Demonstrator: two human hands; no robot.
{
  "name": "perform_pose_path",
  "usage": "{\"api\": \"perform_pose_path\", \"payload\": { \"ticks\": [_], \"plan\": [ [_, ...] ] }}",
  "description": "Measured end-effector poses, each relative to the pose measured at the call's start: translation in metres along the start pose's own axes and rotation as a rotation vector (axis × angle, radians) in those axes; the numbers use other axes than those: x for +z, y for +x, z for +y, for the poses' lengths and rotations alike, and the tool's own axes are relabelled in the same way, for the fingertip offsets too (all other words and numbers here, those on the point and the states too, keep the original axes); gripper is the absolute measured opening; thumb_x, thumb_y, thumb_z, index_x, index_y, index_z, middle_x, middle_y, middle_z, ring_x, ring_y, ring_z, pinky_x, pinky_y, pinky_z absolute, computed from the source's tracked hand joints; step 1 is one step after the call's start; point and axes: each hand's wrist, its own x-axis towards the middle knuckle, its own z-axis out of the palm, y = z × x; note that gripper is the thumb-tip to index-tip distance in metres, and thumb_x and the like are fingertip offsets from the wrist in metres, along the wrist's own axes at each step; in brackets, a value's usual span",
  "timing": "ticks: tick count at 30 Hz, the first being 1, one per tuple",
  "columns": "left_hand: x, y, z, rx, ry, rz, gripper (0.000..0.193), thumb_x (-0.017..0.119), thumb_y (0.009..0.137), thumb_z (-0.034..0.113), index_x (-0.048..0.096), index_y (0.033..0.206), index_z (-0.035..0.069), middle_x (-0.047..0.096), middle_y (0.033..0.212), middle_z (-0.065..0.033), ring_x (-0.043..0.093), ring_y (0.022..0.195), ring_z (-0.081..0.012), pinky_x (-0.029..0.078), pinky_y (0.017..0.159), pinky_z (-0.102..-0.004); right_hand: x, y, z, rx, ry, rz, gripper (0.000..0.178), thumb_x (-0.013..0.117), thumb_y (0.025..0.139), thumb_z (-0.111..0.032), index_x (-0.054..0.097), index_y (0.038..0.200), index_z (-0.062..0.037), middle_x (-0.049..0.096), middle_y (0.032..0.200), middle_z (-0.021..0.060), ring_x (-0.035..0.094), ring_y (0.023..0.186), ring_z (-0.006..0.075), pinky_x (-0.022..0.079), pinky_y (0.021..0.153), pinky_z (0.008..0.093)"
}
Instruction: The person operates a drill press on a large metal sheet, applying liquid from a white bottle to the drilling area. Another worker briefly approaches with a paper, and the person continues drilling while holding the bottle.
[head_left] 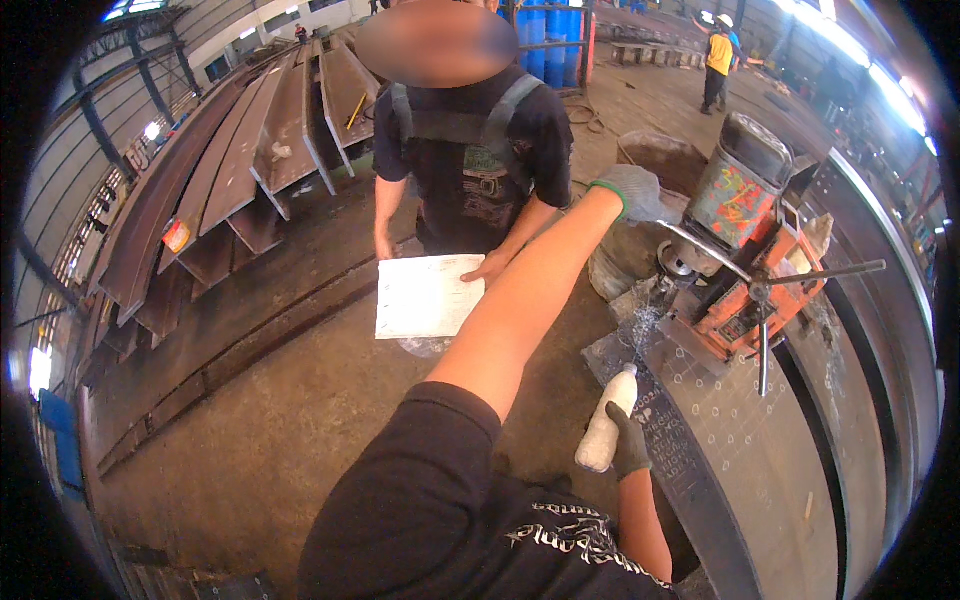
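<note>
My left arm reaches up and across to a magnetic drill [735,320] with a worn grey-green motor housing and an orange body. At the end of one of its feed handle bars [715,252], my left hand [632,192], in a grey knitted glove with a green cuff, appears closed on the bar. The fingers are partly hidden. Lower down, my right hand [630,442], in a dark glove, is wrapped round a clear plastic bottle [605,425] filled with whitish liquid. The bottle tilts, its narrow neck toward the drill. Metal shavings [640,330] lie beside the drill.
The drill stands on a steel beam [740,420] with chalk-ringed marks. Facing me, a person [475,160] in dark clothes holds a white paper sheet [420,295]. Long steel beams [225,165] are stacked at left. Another worker [718,55] stands far off.
</note>
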Motion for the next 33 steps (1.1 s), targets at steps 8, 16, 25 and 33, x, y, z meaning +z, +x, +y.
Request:
{"api": "perform_pose_path", "payload": {
  "ticks": [8,16,25,33],
  "plan": [
    [-0.01,-0.008,0.006,0.011,0.087,0.022,0.098,0.047,0.089,0.09,0.084,0.104,0.0,0.079,0.113,-0.0259,0.076,0.108,-0.0431,0.057,0.098,-0.0505,0.023,-0.025,-0.027,0.046,0.005,0.01,0.071,0.083,0.094,-0.036,0.056,0.15,-0.0033,0.071,0.123,0.0118,0.072,0.101,0.026,0.062,0.084,0.0436],
    [0.008,0.006,-0.005,0.096,0.041,0.058,0.092,0.05,0.093,0.086,0.08,0.077,0.001,0.074,0.073,-0.021,0.071,0.065,-0.0354,0.055,0.07,-0.0497,0.024,-0.024,-0.029,0.065,0.007,0.085,0.065,0.085,0.092,-0.041,0.065,0.138,0.0001,0.074,0.113,0.0124,0.074,0.09,0.0261,0.062,0.079,0.044],
    [0.001,0.001,-0.013,0.021,0.155,-0.046,0.105,0.038,0.091,0.093,0.082,0.119,0.002,0.075,0.13,-0.0252,0.073,0.118,-0.0438,0.053,0.108,-0.0508,0.026,-0.012,-0.018,0.06,0.068,0.042,0.061,0.083,0.094,-0.036,0.064,0.139,-0.0001,0.074,0.111,0.01,0.073,0.087,0.0249,0.062,0.077,0.0418],
    [0.017,0.015,-0.007,-0.06,0.008,0.016,0.093,0.056,0.082,0.088,0.085,0.11,0.005,0.08,0.117,-0.0209,0.077,0.108,-0.0398,0.058,0.098,-0.0507,0.01,-0.005,-0.018,0.02,0.043,0.052,0.063,0.08,0.097,-0.037,0.059,0.141,0.0039,0.073,0.111,0.0176,0.074,0.094,0.0319,0.063,0.086,0.0456]
  ]
}}
